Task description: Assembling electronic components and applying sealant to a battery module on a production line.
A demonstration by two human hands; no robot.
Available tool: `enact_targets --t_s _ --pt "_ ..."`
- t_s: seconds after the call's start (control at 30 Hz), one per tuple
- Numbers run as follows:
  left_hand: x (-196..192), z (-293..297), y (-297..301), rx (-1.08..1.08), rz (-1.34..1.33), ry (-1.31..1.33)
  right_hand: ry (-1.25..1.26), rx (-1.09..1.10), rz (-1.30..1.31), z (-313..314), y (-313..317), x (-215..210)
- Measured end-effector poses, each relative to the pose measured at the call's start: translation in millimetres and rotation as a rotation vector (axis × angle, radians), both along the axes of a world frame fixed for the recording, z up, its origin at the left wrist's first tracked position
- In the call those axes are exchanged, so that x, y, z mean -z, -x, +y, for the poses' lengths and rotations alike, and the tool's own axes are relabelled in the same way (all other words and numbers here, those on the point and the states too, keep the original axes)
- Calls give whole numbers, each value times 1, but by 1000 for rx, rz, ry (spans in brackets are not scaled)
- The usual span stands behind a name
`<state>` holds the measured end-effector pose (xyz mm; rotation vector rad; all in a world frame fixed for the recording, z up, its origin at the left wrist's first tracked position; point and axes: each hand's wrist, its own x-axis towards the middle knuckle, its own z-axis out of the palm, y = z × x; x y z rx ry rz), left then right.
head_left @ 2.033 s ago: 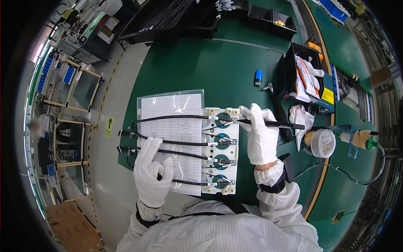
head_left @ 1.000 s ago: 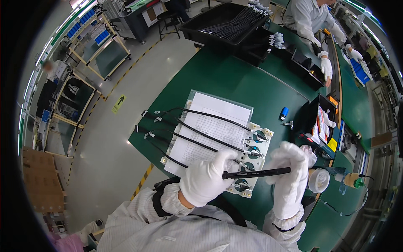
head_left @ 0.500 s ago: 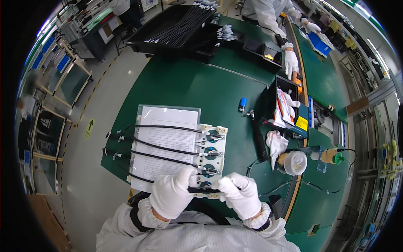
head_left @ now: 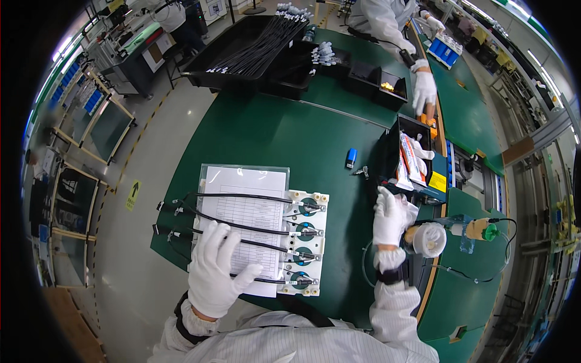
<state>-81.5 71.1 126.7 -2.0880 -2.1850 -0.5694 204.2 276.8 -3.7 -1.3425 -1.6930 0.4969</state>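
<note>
- Left hand (head_left: 215,269): gloved, spread flat, palm down on the black cables (head_left: 242,228) across the laminated sheet (head_left: 242,199); nothing gripped.
- Right hand (head_left: 390,216): gloved, fingers loosely curled at the white cloth (head_left: 411,209) beside the tape roll (head_left: 428,239); whether it pinched the cloth could not be told.
- White fixture (head_left: 307,242): just right of the sheet, four cable ends seated in it.
- Risk: palm pressure might drag a cable out of its seat; the right sleeve could knock the roll.
- Unclear: cable connectors too small; black bin (head_left: 407,154) contents jumbled; table's near edge hidden by the body.

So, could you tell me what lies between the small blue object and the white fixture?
Only bare green table separates the blue object from the fixture, per the head view.
</note>
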Motion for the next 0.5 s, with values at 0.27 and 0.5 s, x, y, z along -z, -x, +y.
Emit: enact_targets --t_s 0.27,0.5 --pt "12 -2 0 3 48 -50 -36 137 -622 26 -1 59" --pt "10 -1 1 28 33 -66 233 139 -603 2 19 33"
